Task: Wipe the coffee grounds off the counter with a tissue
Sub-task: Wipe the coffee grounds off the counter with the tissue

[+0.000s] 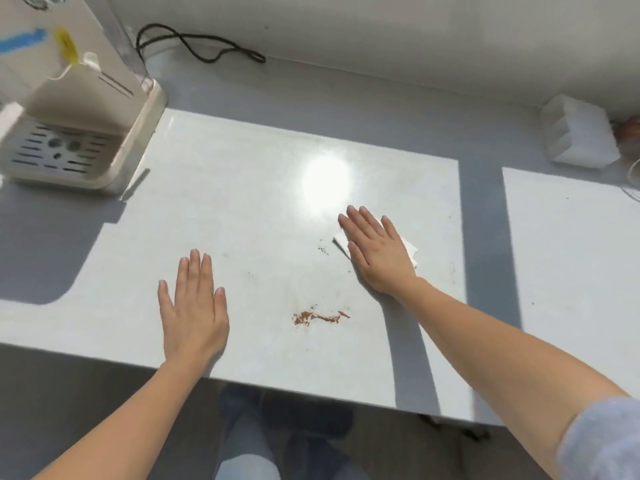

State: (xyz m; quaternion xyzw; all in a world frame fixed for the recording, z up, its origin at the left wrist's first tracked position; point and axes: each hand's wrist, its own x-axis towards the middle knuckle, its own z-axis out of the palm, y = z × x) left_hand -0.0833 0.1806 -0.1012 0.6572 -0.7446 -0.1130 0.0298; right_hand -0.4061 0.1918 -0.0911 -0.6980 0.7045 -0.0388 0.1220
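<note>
A smear of brown coffee grounds lies on the pale counter near its front edge. A few dark specks sit farther back. My right hand lies flat, palm down, on a white tissue, whose corners stick out on both sides of the hand. The tissue is behind and to the right of the brown smear. My left hand rests flat on the counter to the left of the smear, fingers together, holding nothing.
A cream coffee machine with a slotted drip tray stands at the back left, with a black cord along the wall. A white tissue box sits at the back right. The counter's front edge runs just behind my wrists.
</note>
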